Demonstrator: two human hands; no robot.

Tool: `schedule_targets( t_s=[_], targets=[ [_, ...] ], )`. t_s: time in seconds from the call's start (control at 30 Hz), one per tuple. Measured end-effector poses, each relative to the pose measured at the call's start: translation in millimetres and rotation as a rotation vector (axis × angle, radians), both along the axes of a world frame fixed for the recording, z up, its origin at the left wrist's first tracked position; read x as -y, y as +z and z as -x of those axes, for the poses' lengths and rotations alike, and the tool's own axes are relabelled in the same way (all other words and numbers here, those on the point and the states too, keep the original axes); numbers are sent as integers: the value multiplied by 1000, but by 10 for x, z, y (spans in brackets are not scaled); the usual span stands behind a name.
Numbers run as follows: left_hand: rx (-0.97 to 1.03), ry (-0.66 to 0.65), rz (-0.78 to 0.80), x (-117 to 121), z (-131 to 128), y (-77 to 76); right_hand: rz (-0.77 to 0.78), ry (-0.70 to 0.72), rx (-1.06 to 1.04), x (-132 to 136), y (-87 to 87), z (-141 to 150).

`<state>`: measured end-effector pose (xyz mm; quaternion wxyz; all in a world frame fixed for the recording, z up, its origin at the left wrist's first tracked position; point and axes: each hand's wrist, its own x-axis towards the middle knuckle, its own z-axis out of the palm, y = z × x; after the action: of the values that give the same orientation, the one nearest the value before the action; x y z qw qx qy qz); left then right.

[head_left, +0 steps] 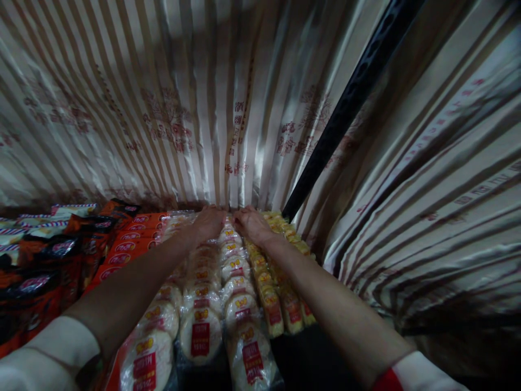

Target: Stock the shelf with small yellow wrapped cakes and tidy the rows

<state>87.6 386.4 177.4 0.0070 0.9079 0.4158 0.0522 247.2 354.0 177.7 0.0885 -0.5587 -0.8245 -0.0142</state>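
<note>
Though dim, round red-labelled packets

dim light, pale pleated sheeting printed in red, slanting black perforated post, dark surface below

A dark shelf bears round packets, yellow packets and orange packs.

From my end this looks like a shop: I see red-labelled, clear-wrapped, round pale cakes and glossy orange-and-black snack bags set out in rows before pleated, printed cream sheeting.
</note>
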Motion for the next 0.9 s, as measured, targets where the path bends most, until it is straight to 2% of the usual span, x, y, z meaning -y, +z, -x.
schedule_targets(
  t_s=[0.2,0.33,0.5,0.77,0.9],
  targets=[
    [10,26,-36,42,-6,-14,-134,141,-146,53,-80,-96],
    [31,16,-73,53,-1,-33,-71,244,-110,105,-129,-174],
    [10,-12,-109,88,-11,-37,-26,248,-47,94,-166,-190],
    [-10,-7,-111,127,-19,-27,56,258,-102,44,-186,-187],
    [-19,20,-129,184,-21,11,44,237,-95,60,-201,-183]
  ],
)
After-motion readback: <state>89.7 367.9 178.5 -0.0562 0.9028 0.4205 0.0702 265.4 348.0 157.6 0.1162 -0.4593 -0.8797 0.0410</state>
